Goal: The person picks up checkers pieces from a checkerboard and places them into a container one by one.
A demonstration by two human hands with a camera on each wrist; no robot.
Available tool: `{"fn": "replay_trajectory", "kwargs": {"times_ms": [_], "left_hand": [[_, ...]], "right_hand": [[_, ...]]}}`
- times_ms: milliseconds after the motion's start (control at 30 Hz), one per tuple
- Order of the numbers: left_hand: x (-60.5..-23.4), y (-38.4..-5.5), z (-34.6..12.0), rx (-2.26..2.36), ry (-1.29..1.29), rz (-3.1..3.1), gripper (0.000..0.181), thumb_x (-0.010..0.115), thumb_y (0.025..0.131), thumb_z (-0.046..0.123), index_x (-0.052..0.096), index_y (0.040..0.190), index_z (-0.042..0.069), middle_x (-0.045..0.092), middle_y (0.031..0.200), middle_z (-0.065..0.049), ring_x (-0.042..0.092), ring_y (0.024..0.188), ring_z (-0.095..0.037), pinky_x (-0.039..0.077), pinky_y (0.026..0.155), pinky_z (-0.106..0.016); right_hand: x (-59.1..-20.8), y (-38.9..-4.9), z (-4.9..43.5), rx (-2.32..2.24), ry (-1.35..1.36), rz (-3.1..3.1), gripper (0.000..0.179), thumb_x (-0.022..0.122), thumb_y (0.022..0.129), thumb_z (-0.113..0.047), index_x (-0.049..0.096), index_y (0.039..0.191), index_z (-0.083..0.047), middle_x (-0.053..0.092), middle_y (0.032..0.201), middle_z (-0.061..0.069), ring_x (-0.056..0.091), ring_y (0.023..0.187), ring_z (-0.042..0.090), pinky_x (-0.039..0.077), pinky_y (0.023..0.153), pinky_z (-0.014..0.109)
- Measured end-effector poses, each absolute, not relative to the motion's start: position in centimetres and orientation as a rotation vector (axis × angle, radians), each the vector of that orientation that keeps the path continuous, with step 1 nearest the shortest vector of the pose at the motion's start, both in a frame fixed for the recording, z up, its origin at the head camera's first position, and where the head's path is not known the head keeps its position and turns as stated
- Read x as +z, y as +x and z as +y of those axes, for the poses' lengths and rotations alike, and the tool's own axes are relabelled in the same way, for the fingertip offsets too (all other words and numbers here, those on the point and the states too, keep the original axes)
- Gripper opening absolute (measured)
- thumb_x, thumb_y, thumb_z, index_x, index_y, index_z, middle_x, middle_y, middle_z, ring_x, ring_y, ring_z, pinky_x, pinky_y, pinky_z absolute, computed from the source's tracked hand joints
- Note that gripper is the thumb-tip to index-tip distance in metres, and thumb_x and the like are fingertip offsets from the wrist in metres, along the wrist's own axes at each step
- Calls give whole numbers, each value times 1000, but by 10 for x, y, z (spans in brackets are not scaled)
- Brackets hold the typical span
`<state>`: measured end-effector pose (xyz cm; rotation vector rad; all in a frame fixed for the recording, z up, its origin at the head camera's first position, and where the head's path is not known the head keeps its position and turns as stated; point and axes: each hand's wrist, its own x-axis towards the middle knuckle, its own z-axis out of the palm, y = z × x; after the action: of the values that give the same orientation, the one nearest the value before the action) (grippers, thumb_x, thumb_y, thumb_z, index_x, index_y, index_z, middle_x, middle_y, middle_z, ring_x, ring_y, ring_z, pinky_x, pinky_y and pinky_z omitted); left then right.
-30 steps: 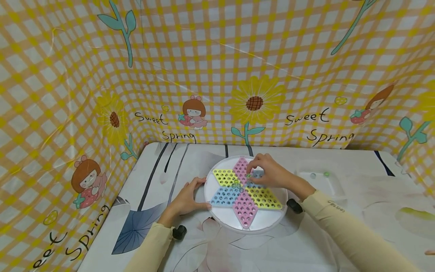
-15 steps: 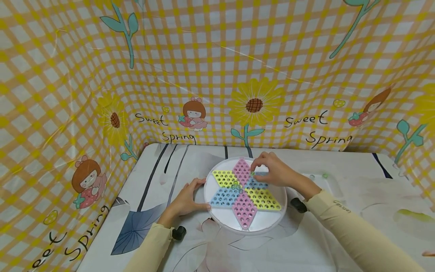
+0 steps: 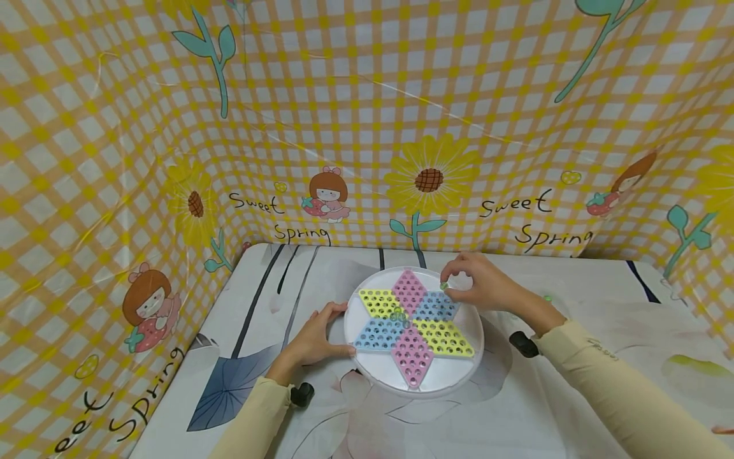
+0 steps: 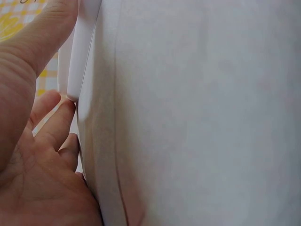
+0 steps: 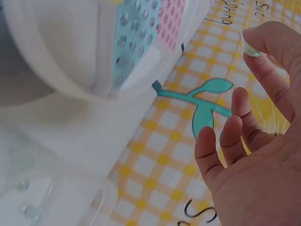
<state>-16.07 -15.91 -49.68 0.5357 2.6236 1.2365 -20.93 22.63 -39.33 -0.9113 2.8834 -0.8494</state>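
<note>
A round white Chinese checkers board (image 3: 367,376) with a pink, yellow and blue star lies on the table. Several clear glass marbles (image 3: 399,315) sit at the star's centre. Over the board's far right part, my right hand (image 3: 482,284) pinches a greenish clear marble (image 5: 251,50) between thumb and index finger; its other fingers are loosely bent. My left hand (image 3: 314,335) rests against the board's left side, thumb (image 4: 56,23) and fingers (image 4: 61,125) spread apart along the outer rim. Part of that hand lies outside the left wrist view.
Right of the board, a clear plastic tray (image 5: 106,200) holds marbles (image 5: 32,214); my right forearm covers part of it in the head view. A checked yellow cloth (image 3: 367,127) hangs behind and left of the table (image 3: 487,414).
My right hand has moved to the right and slightly up, away from the star's centre, still pinching the marble. The blue far right point now shows. My left hand has stayed at the rim.
</note>
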Motion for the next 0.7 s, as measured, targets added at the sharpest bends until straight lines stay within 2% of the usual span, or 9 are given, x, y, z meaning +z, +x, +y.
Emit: {"fn": "replay_trajectory", "kwargs": {"times_ms": [400, 700], "left_hand": [[-499, -161, -160, 1236, 541, 2627, 89, 94, 74, 32, 46, 146, 10, 45, 159, -5, 31, 152, -24, 3, 128, -51], [-500, -162, -160, 1241, 542, 2625, 90, 94, 75, 32, 45, 147, 10, 45, 160, -5, 31, 152, -26, 3, 128, -52]], "right_hand": [[-393, -206, 263, -838, -852, 2995, 19, 83, 86, -12, 74, 101, -18, 62, 100, 1, 53, 95, 21, 52, 80, 45], [-398, -197, 296, -892, -835, 3136, 21, 84, 84, -12, 72, 99, -20, 59, 94, -1, 49, 82, 18, 45, 66, 31]]}}
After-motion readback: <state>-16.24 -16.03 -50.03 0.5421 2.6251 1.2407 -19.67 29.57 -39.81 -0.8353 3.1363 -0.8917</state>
